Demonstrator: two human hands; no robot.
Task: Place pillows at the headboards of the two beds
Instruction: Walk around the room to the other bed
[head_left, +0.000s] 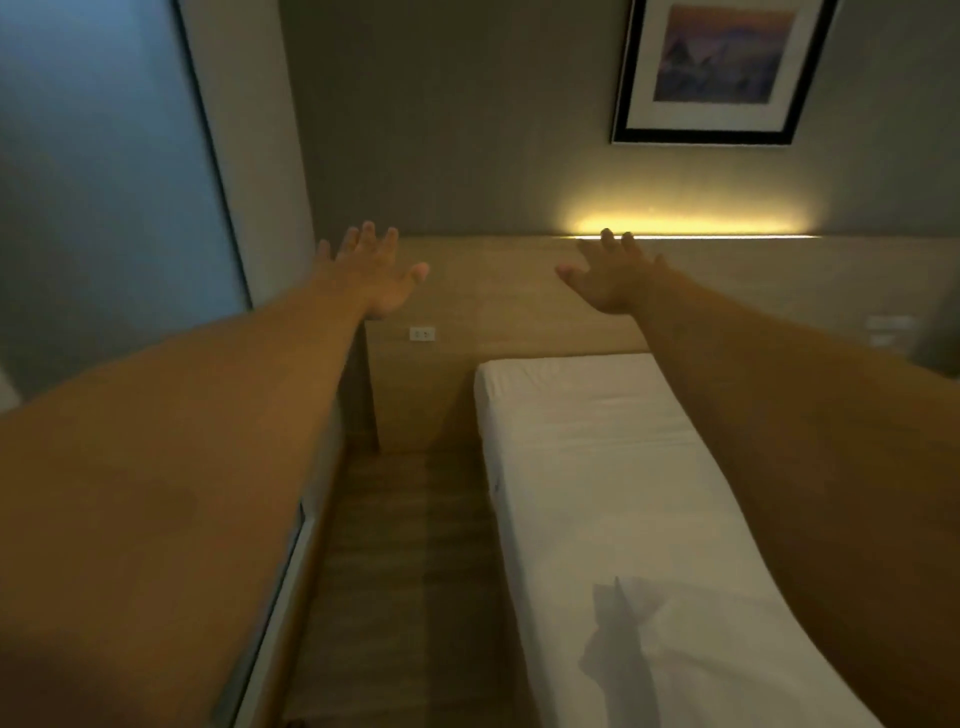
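Standing off to the side, what I see is both arms stretched straight out toward the wall with nothing in them. The left hand (371, 275) has its fingers spread wide and straight, and the right hand (608, 275) looks the same, splayed and holding nothing. Both hang in front of the wooden headboard (498, 296), and I can't tell if either actually touches it. The bed (597, 457) runs lengthwise away from the person, short end butted against the headboard, and that end is just bare white sheet, no pillow on it. The only pillow-ish thing in sight is a rumpled white lump (691, 649) down at the near end of the mattress, and honestly I can't say for sure whether it's a pillow or bunched bedding. If it is the pillow, it lies back toward the person, well behind both sets of fingers, and more under the right arm than the left, so my guess is the right hand is the one better placed to pull back and grab it. The second bed isn't in view. There's a strip of wood floor (410, 545) to the left of the bed and a framed picture (722, 67) above the lit strip on the wall.
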